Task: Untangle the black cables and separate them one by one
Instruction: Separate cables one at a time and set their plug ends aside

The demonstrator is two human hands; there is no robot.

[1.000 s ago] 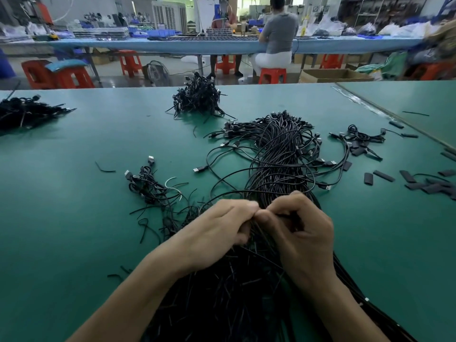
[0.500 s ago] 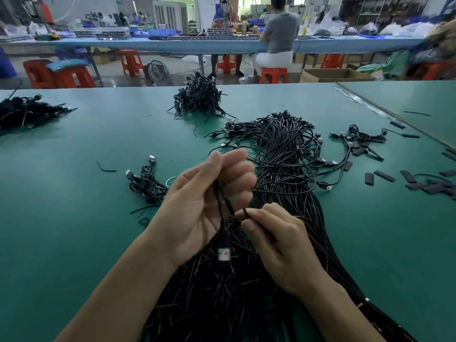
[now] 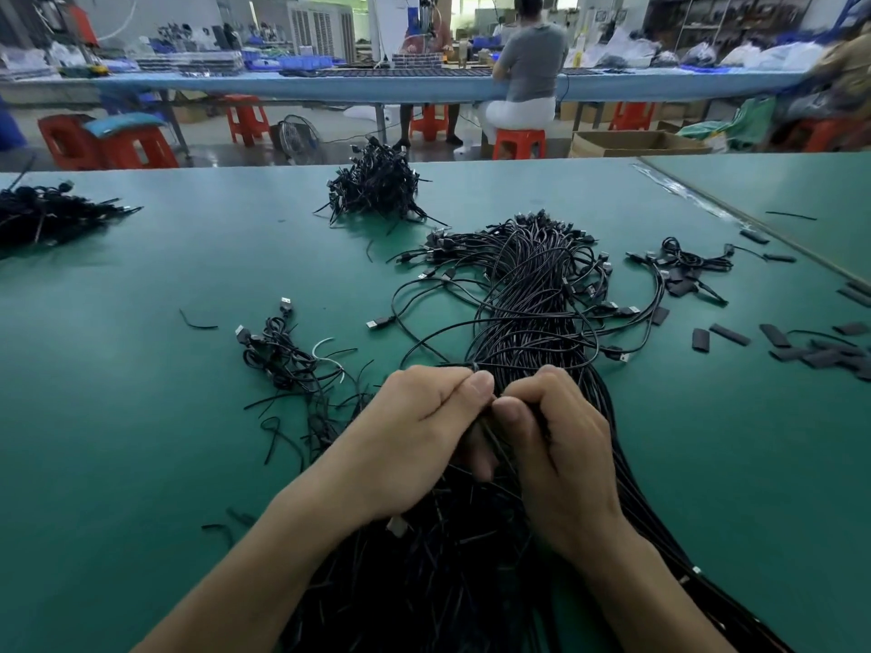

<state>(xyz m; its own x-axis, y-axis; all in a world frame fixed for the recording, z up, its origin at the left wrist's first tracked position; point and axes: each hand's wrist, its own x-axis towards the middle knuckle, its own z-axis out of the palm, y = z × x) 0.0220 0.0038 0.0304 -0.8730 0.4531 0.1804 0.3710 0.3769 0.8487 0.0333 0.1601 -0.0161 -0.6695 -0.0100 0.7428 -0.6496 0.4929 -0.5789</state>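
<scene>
A large tangled bundle of black cables (image 3: 532,294) with USB plugs runs from the table's middle toward me. My left hand (image 3: 414,431) and my right hand (image 3: 561,450) meet over the bundle's near part, thumbs almost touching. Both pinch thin black cable strands between thumb and curled fingers. A small metal plug (image 3: 397,526) shows under my left wrist. The strands inside my fists are hidden.
The green table (image 3: 141,417) holds a small cable cluster (image 3: 283,355) at left, a pile (image 3: 374,183) at the far middle and another pile (image 3: 47,214) at far left. Short black sleeve pieces (image 3: 810,351) and a few cables (image 3: 683,266) lie at right. A person sits at a bench behind.
My left hand, raised and open with a plug-ended cable half a second ago, has come down and closed on strands beside my right hand. The plug now lies under my left wrist.
</scene>
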